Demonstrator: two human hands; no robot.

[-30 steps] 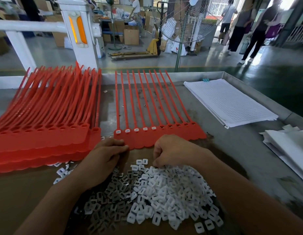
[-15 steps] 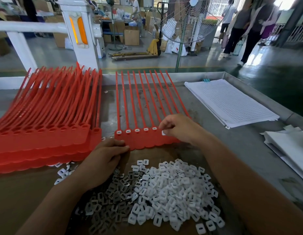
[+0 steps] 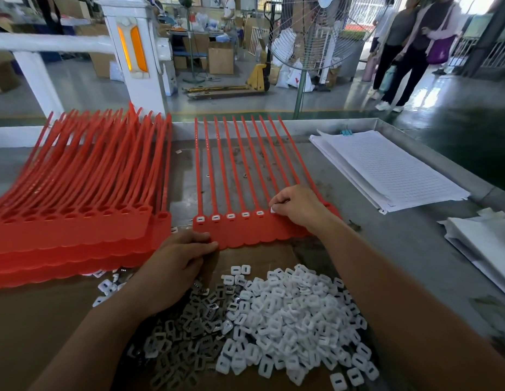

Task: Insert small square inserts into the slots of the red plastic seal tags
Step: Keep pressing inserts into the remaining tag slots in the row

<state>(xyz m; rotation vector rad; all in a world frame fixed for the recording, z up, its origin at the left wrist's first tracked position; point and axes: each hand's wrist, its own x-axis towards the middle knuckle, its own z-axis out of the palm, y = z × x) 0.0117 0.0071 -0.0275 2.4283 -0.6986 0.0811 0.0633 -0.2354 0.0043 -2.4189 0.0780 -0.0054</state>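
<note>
- Nearest the viewer, a heap of white square inserts (image 3: 288, 314) lies on brown cardboard (image 3: 34, 320), with darker grey inserts (image 3: 189, 337) mixed in on its left side.
- The left hand (image 3: 175, 266) lies over the heap's far left edge, with bent fingers touching the near left corner of a strip of red seal tags (image 3: 245, 235). Whether it grips the strip cannot be told.
- The right hand (image 3: 297, 207) pinches a single white insert (image 3: 273, 210) at the strip's sixth slot from the left. Five seated inserts (image 3: 230, 216) fill the slots before it.
- Left of the strip sits a stack of red tag strips (image 3: 76, 210).
- To the right, ruled paper sheets (image 3: 386, 170) lie on the metal table (image 3: 400, 244).
- Beyond the table stand a floor fan (image 3: 300, 88) and a yellow pallet jack (image 3: 257, 76).
</note>
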